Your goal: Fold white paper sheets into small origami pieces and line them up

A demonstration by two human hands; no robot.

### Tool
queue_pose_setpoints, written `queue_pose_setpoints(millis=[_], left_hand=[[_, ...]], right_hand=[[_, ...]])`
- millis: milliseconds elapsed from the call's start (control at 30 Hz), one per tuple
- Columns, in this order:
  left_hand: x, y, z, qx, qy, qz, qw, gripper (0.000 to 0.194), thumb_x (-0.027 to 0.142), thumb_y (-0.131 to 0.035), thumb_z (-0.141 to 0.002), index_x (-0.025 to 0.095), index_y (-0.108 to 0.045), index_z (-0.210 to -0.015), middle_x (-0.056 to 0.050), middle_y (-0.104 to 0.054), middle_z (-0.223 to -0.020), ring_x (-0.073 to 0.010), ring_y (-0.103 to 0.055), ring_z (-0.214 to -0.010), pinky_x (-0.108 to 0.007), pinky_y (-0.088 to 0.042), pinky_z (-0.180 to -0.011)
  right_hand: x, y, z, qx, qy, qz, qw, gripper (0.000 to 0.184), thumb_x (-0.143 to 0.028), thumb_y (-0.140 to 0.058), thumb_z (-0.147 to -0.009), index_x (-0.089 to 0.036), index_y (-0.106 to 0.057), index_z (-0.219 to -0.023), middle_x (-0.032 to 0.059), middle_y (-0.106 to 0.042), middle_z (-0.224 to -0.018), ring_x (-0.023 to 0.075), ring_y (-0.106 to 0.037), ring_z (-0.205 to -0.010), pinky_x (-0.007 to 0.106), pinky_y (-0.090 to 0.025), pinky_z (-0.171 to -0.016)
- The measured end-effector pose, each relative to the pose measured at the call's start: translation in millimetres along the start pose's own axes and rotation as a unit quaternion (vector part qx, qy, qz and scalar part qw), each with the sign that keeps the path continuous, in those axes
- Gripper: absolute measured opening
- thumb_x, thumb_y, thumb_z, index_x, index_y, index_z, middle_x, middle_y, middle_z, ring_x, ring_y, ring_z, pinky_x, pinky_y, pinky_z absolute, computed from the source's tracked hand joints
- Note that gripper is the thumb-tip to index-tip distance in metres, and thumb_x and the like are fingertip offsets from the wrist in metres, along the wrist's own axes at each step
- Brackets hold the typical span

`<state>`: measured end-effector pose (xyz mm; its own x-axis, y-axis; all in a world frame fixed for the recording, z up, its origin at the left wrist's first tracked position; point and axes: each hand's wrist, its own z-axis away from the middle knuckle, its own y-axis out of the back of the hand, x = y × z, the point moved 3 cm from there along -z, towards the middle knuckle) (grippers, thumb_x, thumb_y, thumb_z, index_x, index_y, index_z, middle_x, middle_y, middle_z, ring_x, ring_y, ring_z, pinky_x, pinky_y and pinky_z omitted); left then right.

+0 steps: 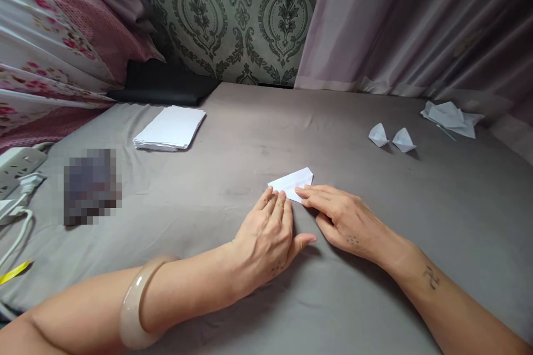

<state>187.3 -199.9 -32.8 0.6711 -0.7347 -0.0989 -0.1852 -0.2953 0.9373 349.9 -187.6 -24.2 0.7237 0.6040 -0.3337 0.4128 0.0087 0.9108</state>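
A folded piece of white paper (291, 180) lies flat on the grey cloth surface in front of me, slanting up to the right. My left hand (266, 238) is stretched out, its fingertips resting on the paper's near edge and its thumb apart to the right. My right hand (343, 216) touches the paper's right end with its fingertips, the fingers extended and lying low. Part of the near edge is hidden under the fingers of both hands. A pale bangle (137, 305) circles my left forearm.
A stack of white paper (170, 127) lies at the back left, before a black folded item (166, 83). Two small folded paper shapes (378, 136) stand at the right, near loose crumpled papers (452, 117). A power strip (19, 169) with cords and a blurred object (89, 186) are at left.
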Motion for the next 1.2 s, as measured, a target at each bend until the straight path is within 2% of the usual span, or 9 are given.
queue_pose_setpoints(millis=[267,433,567,733,833,967,1067,1133,1200], left_hand=[[-20.0,-0.7,-9.1,-0.011,0.044,0.006,0.999,0.057,0.047,-0.036,-0.096,-0.002,-0.064,-0.106,-0.026,-0.067,-0.107,-0.0310,-0.065,-0.102,-0.045,-0.041,-0.102],[-45.1,-6.4,-18.5,-0.064,0.085,0.087,0.991,0.037,0.032,-0.036,-0.098,0.012,-0.065,-0.086,-0.013,-0.066,-0.089,-0.0239,-0.061,-0.088,-0.039,-0.047,-0.086],[-64.2,-19.0,-22.3,-0.019,0.127,0.192,0.973,0.019,0.031,-0.049,-0.092,0.017,-0.061,-0.098,-0.009,-0.059,-0.097,-0.0205,-0.053,-0.086,-0.034,-0.046,-0.079],[-74.8,-33.7,-24.5,-0.033,0.163,0.264,0.950,0.017,0.031,-0.053,-0.090,0.021,-0.059,-0.103,-0.006,-0.055,-0.095,-0.0206,-0.051,-0.087,-0.036,-0.043,-0.082],[-73.7,-33.8,-26.1,-0.045,0.172,0.272,0.946,0.018,0.034,-0.055,-0.089,0.021,-0.059,-0.101,-0.006,-0.055,-0.095,-0.0212,-0.051,-0.088,-0.038,-0.042,-0.084],[-68.9,-32.3,-29.1,-0.052,0.166,0.280,0.944,0.024,0.039,-0.061,-0.085,0.021,-0.058,-0.101,-0.006,-0.055,-0.096,-0.0219,-0.051,-0.089,-0.039,-0.041,-0.086],[-66.9,-31.3,-30.8,-0.060,0.173,0.290,0.939,0.024,0.037,-0.062,-0.084,0.021,-0.059,-0.101,-0.006,-0.056,-0.098,-0.0231,-0.052,-0.093,-0.040,-0.041,-0.087],[-66.6,-30.1,-31.2,-0.065,0.185,0.296,0.935,0.024,0.037,-0.063,-0.083,0.021,-0.060,-0.100,-0.007,-0.056,-0.099,-0.0236,-0.052,-0.094,-0.039,-0.041,-0.087],[-66.2,-28.9,-31.5,-0.068,0.190,0.300,0.932,0.026,0.038,-0.063,-0.083,0.021,-0.060,-0.101,-0.007,-0.056,-0.100,-0.0241,-0.052,-0.096,-0.039,-0.041,-0.087]], right_hand=[[-1.5,-0.5,-0.2,-0.009,-0.015,0.007,1.000,0.044,0.000,-0.046,-0.078,-0.019,-0.063,-0.114,0.0053,-0.062,-0.130,0.0207,-0.055,-0.122,0.038,-0.048,-0.101],[-7.1,-1.8,-0.8,0.005,-0.027,-0.004,1.000,0.036,-0.004,-0.047,-0.080,-0.020,-0.065,-0.107,0.0053,-0.064,-0.126,0.0216,-0.057,-0.119,0.039,-0.049,-0.097],[-7.6,-1.4,-0.1,0.020,-0.033,-0.006,0.999,0.031,-0.007,-0.048,-0.082,-0.019,-0.065,-0.105,0.0057,-0.064,-0.125,0.0224,-0.057,-0.116,0.040,-0.048,-0.096],[3.7,-1.3,-2.3,0.031,-0.026,-0.034,0.999,0.017,-0.016,-0.053,-0.087,-0.023,-0.067,-0.093,0.0025,-0.069,-0.115,0.0196,-0.060,-0.107,0.038,-0.047,-0.093],[9.0,-3.3,-8.4,0.044,-0.042,-0.050,0.997,0.012,-0.019,-0.057,-0.086,-0.023,-0.065,-0.080,0.0004,-0.071,-0.107,0.0188,-0.061,-0.098,0.036,-0.047,-0.087],[11.1,-7.8,-17.3,0.061,-0.074,-0.082,0.992,0.013,-0.020,-0.061,-0.084,-0.022,-0.061,-0.071,0.0000,-0.071,-0.100,0.0176,-0.059,-0.090,0.036,-0.046,-0.085],[12.8,-11.2,-20.6,0.060,-0.090,-0.108,0.988,0.011,-0.025,-0.062,-0.085,-0.022,-0.062,-0.074,0.0001,-0.069,-0.099,0.0172,-0.059,-0.090,0.036,-0.045,-0.087],[16.1,-12.4,-21.0,0.070,-0.112,-0.100,0.986,0.006,-0.029,-0.063,-0.084,-0.023,-0.065,-0.084,0.0020,-0.066,-0.105,0.0188,-0.057,-0.096,0.036,-0.045,-0.090],[20.9,-12.8,-20.7,0.086,-0.152,-0.072,0.982,0.021,-0.033,-0.064,-0.083,-0.024,-0.065,-0.102,0.0054,-0.061,-0.118,0.0227,-0.053,-0.109,0.039,-0.044,-0.095]])
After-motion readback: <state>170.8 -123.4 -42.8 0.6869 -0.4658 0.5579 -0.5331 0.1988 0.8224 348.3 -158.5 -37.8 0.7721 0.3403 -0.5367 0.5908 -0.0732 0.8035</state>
